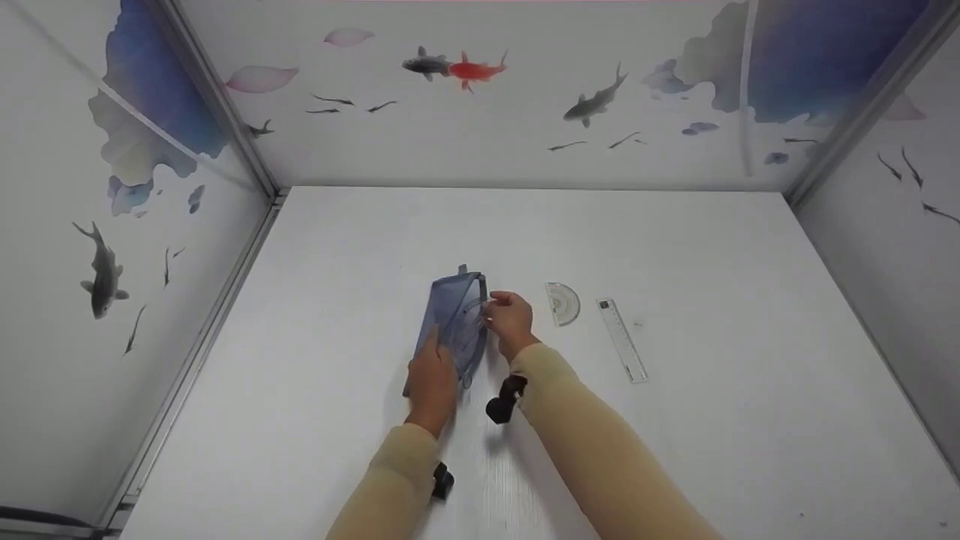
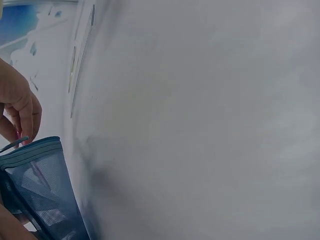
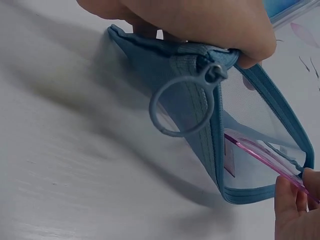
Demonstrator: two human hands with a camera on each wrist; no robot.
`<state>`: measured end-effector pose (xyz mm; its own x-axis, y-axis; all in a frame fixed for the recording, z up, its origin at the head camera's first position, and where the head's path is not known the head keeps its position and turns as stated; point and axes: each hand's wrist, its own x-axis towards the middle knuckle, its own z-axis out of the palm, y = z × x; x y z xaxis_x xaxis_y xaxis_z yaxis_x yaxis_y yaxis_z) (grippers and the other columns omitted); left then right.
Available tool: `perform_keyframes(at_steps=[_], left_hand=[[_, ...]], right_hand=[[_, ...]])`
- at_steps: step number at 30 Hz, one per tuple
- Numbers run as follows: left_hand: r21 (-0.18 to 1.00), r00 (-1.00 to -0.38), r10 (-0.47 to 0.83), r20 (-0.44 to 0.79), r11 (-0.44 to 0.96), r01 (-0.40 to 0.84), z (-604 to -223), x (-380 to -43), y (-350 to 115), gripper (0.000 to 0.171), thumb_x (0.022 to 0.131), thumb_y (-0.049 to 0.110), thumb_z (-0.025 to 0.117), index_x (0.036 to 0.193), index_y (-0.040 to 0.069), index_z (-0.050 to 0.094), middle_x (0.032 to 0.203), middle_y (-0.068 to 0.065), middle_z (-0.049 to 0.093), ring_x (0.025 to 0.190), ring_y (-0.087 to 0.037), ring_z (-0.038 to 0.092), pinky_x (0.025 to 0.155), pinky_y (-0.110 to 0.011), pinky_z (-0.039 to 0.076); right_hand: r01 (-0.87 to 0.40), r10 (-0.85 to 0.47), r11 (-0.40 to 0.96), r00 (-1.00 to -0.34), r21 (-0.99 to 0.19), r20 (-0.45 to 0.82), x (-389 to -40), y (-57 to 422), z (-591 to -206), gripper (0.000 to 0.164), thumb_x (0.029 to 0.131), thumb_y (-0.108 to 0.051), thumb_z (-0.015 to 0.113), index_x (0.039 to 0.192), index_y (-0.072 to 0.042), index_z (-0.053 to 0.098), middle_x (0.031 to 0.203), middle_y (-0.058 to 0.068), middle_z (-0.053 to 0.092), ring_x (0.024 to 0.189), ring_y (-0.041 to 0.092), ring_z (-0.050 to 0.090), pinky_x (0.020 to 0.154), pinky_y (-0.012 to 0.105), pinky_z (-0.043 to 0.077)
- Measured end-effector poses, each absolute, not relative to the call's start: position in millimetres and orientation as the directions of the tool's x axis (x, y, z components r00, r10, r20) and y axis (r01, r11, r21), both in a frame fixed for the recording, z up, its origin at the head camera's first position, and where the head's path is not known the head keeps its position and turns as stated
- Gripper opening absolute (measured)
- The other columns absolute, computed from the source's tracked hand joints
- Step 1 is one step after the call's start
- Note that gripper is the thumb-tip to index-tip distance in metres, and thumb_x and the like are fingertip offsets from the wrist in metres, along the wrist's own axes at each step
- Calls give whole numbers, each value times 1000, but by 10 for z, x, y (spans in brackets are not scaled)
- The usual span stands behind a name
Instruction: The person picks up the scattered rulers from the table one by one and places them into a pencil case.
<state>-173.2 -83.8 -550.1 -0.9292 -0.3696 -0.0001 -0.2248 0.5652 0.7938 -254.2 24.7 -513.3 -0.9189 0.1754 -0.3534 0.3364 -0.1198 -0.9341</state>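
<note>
A blue zip pouch [image 1: 450, 300] with a mesh side is held above the white table, its zipped mouth open toward the right. My left hand [image 1: 433, 382] grips the pouch by its near left side; in the right wrist view that hand [image 3: 200, 25] covers part of the top edge. At the mouth, my right hand [image 1: 511, 321] pinches a flat, see-through pink plastic piece [image 3: 262, 159]. Part of this piece is inside the pouch, and its full shape is hidden. A ring-shaped zip pull [image 3: 155, 107] hangs from the pouch's end.
On the white table [image 1: 330, 300], a clear protractor [image 1: 564, 304] lies right of my right hand. Farther right is a clear ruler [image 1: 622, 341], with a tiny clear item [image 1: 638, 324] beside it. Walls painted with fish border the left, back and right.
</note>
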Motion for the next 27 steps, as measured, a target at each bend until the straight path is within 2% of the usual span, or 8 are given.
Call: perform_keyframes(at_steps=[7, 11, 15, 27], left_hand=[[792, -934, -355, 30, 579, -195, -5485, -1721, -824, 48, 98, 20, 35, 144, 9, 47, 123, -21, 62, 94, -32, 61, 79, -48, 46], [785, -932, -361, 22, 584, -207, -5478, -1722, -828, 48, 98, 21, 35, 144, 11, 47, 124, -20, 62, 100, -34, 62, 81, -50, 46], [785, -933, -361, 11, 581, -216, -5470, -1725, -832, 48, 99, 21, 36, 144, 12, 46, 128, -19, 60, 110, -37, 60, 84, -51, 46], [795, -933, -361, 7, 568, -214, -5488, -1724, -842, 48, 98, 20, 36, 144, 11, 46, 132, -18, 58, 118, -37, 55, 92, -52, 43]], right_hand=[[342, 150, -94, -924, -935, -353, -2518, 207, -5147, 31, 91, 2, 57, 122, 6, 58, 106, 15, 58, 91, 21, 61, 84, 35, 51], [349, 130, -109, -923, -931, -361, -2513, 190, -5149, 33, 91, 3, 57, 124, 7, 57, 113, 20, 59, 100, 27, 62, 86, 36, 51], [367, 122, -97, -918, -925, -377, -2514, 185, -5142, 34, 92, 3, 57, 125, 8, 58, 118, 23, 60, 103, 26, 62, 88, 35, 50], [381, 110, -30, -918, -924, -382, -2524, 213, -5162, 31, 91, 3, 57, 122, 8, 61, 120, 22, 63, 109, 29, 62, 91, 35, 49]])
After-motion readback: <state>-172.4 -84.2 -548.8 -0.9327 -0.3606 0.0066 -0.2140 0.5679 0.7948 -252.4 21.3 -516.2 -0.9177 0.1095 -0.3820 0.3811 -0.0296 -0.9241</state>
